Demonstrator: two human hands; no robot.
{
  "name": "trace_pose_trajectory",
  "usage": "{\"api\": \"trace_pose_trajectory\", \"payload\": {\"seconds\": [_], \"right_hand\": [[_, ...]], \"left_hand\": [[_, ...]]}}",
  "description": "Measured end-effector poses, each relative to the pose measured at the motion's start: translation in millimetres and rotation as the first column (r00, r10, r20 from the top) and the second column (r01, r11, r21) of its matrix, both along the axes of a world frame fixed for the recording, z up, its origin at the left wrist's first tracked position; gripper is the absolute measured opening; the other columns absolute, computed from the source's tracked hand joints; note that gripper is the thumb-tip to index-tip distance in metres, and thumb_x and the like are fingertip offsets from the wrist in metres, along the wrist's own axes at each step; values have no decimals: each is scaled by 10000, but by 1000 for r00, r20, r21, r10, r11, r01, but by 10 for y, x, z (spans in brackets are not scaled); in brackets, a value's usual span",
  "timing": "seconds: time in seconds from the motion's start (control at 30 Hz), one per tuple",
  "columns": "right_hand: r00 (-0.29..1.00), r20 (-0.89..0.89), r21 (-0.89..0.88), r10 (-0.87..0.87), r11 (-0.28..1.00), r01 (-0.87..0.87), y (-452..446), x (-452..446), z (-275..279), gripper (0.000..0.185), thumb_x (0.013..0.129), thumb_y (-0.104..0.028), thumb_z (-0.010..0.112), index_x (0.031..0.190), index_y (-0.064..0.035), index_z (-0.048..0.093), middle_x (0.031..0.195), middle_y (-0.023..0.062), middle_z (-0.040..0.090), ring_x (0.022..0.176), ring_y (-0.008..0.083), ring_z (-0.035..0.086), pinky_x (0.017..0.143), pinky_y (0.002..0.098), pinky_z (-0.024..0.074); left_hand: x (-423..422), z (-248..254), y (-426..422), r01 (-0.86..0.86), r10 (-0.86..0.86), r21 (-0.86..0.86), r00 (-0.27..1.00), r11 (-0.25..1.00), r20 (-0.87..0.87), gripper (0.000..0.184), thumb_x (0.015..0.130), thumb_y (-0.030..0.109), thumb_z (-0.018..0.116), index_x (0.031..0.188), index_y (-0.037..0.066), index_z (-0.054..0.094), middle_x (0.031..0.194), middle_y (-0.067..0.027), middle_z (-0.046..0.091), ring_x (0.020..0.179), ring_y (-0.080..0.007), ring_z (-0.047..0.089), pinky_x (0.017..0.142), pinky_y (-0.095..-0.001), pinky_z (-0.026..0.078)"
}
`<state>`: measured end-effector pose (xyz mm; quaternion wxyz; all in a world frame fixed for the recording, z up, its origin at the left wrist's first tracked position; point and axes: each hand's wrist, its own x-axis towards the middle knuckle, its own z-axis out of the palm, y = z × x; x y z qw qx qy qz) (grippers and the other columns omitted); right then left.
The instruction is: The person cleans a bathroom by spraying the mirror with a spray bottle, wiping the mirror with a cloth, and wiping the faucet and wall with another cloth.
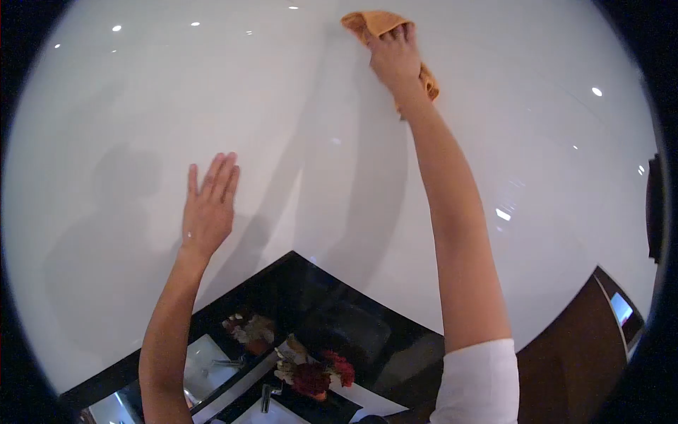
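An orange cloth [378, 21] is pressed against the glossy white wall [339, 141] near the top of the view. My right hand [397, 60] grips it with bent fingers, and part of the cloth hangs down beside the wrist. Lower and to the left, my left hand [210, 205] lies flat on the same wall, fingers stretched out and holding nothing. Both arms reach up from the bottom edge.
Below is a black glossy surface [339, 311] with its corner pointing up. Red and white flowers [311, 378], a tap [266, 398] and a white basin [265, 413] are at the bottom. Dark brown furniture [572, 353] stands lower right.
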<state>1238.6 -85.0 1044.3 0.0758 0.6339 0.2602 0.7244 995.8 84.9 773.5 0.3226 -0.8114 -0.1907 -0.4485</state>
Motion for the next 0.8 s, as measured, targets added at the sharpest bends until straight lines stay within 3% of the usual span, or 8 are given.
{"api": "trace_pose_trajectory", "payload": {"seconds": [0.07, 0.13, 0.2, 0.27, 0.33, 0.53, 0.73, 0.8], "right_hand": [[998, -35, 15, -46, 999, 46, 263, -58, 221, 442, 842, -151, 464, 1277, -221, 499, 1250, 86, 546, 1228, 293, 418, 1066, 491, 198], [944, -215, -104, 250, 955, -277, 428, -192, 328, 444, 824, -71, 427, 1259, 23, 440, 1195, 263, 488, 1160, 366, 413, 1043, 466, 270], [986, 92, -21, 142, 990, -140, 791, 216, 144, 447, 840, -157, 441, 1285, -157, 482, 1239, 101, 548, 1219, 303, 427, 1073, 485, 186], [937, 272, 2, 222, 973, -231, 1009, 375, -187, 422, 841, -197, 423, 1212, -24, 529, 1128, 174, 599, 1181, 327, 462, 1077, 511, 193], [976, 112, -41, 187, 982, -183, 1008, 297, -856, 479, 856, -177, 401, 1270, 60, 438, 1199, 226, 546, 1178, 338, 464, 1086, 529, 178], [982, -115, -258, 150, 950, -175, 710, 86, -2360, 532, 869, -153, 380, 1349, 67, 310, 1312, 248, 445, 1239, 362, 413, 1108, 511, 145], [990, -138, -174, -36, 985, 11, 921, 111, -1137, 549, 873, -188, 387, 1360, 44, 287, 1275, 220, 497, 1248, 343, 411, 1109, 499, 121], [986, -32, -91, 162, 982, -164, 1044, 263, -538, 474, 850, -157, 398, 1281, 39, 372, 1162, 240, 558, 1173, 357, 473, 1099, 482, 164]], "left_hand": [[-21, -18, 158, -26, 32, 97, 997, 995, -64, 557, 791, 203, 530, 1328, 88, 433, 1499, -69, 202, 1390, -249, 152, 1068, -612, 114], [23, -63, 86, -22, 28, 94, 997, 995, -65, 570, 801, 214, 508, 1347, 87, 405, 1505, -33, 193, 1395, -207, 138, 1068, -616, 112], [24, -67, 86, -45, 53, 83, 994, 995, -91, 606, 797, 216, 509, 1373, 95, 365, 1509, -39, 180, 1398, -212, 125, 1070, -615, 106], [57, -95, 108, -92, 102, 101, 989, 991, -104, 626, 797, 211, 507, 1391, 108, 333, 1512, -40, 167, 1401, -211, 110, 1070, -618, 98], [75, -111, 116, -83, 91, 79, 990, 993, -112, 632, 795, 204, 509, 1393, 105, 329, 1514, -40, 161, 1401, -210, 109, 1072, -614, 95], [94, -167, 119, -57, 61, 34, 989, 998, -138, 646, 797, 180, 500, 1405, 96, 301, 1522, -40, 124, 1404, -195, 89, 1079, -599, 75], [133, -174, 174, -60, 61, 12, 988, 998, -141, 654, 796, 177, 488, 1411, 88, 284, 1523, -41, 118, 1406, -190, 83, 1079, -597, 68], [142, -205, 197, -46, 45, -7, 989, 999, -143, 657, 795, 180, 487, 1411, 84, 280, 1523, -42, 122, 1406, -190, 85, 1079, -597, 68]]}}
